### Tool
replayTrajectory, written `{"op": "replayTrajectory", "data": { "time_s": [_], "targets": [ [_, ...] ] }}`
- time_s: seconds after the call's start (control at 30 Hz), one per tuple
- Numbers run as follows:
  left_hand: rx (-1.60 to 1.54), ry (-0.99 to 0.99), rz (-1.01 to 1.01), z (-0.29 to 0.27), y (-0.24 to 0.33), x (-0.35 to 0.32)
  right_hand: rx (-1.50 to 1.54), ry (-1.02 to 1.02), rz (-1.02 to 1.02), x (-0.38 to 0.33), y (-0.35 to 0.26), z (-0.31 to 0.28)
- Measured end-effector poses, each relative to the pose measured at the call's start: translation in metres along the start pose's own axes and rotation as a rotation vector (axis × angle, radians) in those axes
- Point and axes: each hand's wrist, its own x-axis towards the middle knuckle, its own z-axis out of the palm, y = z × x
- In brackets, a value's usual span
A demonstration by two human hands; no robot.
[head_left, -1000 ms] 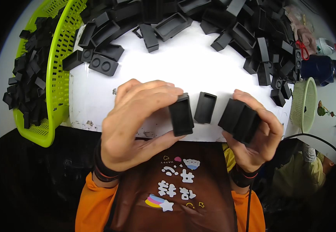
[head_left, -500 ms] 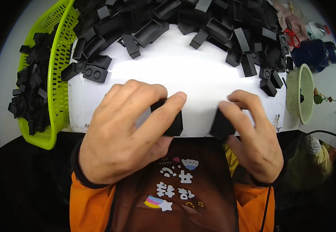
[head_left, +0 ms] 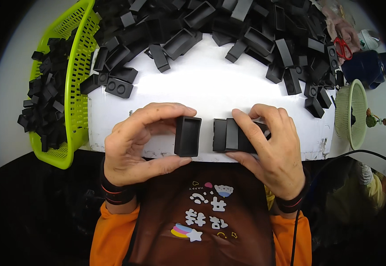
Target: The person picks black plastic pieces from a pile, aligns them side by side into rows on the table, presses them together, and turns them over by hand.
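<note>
My left hand (head_left: 124,148) grips a hollow black plastic box (head_left: 187,138) by its two ends, thumb below and fingers above. The box's open side faces up, showing an empty inside. Just to its right, my right hand (head_left: 279,153) pinches a black block (head_left: 220,135), with a raised band across it; its right part is hidden under my fingers. A narrow gap separates the two pieces. Both are held over the front edge of the white work surface (head_left: 157,95).
Black boxes (head_left: 177,43) are heaped along the back, some with two round holes. A green basket (head_left: 71,111) of black parts stands left. At right are a pale basket (head_left: 357,115), red scissors (head_left: 344,48) and a dark blue bottle (head_left: 364,68). A cable (head_left: 335,157) hangs near my right wrist.
My left hand has rolled outward, bringing the box's hollow side into view. The piece in my right hand has turned and shifted left, closer to the box.
</note>
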Motion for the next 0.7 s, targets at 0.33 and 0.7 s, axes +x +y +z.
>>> {"op": "replayTrajectory", "data": {
  "time_s": [0.33, 0.7],
  "targets": [
    [-0.236, 0.092, 0.080, 0.017, -0.004, -0.003, -0.089, 0.082, 0.010, -0.003, 0.000, -0.005],
    [0.078, 0.094, 0.141, 0.019, 0.004, 0.002, 0.119, 0.020, 0.044, -0.016, 0.016, -0.015]
  ]
}}
